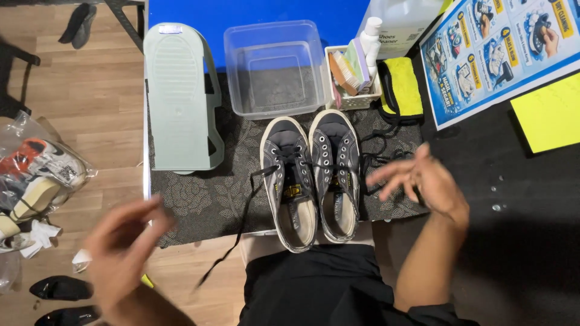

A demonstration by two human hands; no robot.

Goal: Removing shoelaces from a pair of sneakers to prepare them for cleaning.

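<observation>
Two grey canvas sneakers stand side by side on a dark patterned mat, toes pointing away from me. The left sneaker has a loose black lace trailing off the table edge. The right sneaker has its lace partly undone, and a pile of black lace lies right of it. My right hand hovers just right of that shoe, fingers apart, holding nothing. My left hand is blurred, low at the left, off the table, fingers spread and empty.
Behind the shoes stand a clear plastic tub, a pale green shoe holder, a small basket of brushes, a yellow cloth and a white jug. An instruction poster and yellow paper lie right. Bagged shoes sit on the floor.
</observation>
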